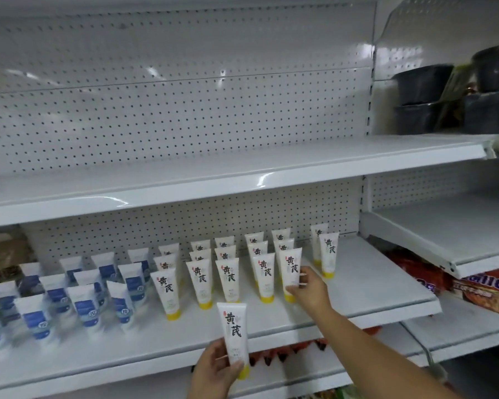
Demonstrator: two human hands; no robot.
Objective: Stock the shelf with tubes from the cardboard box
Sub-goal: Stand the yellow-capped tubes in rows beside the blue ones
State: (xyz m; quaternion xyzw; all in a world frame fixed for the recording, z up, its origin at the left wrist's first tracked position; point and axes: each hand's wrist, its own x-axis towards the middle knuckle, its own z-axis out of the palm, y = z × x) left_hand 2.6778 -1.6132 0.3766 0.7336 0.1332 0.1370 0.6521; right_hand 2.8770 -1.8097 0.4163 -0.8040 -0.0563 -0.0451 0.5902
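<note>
Two tubes held, left hand (217, 368) grips loose tube (233, 332); right hand (310, 289) pinches shelved tube (290, 266)

Bright, even light from above fills my view; white glare streaks the upper shelf lip (260, 180) and pegboard (156, 73). The blue tubes (90, 306) at left smear into blur (shelf lines bow near the edges). Shadows are faint.

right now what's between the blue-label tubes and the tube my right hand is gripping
Head view: four columns of upright yellow-capped tubes stand between the blue-label tubes and the tube the right hand grips.
</note>
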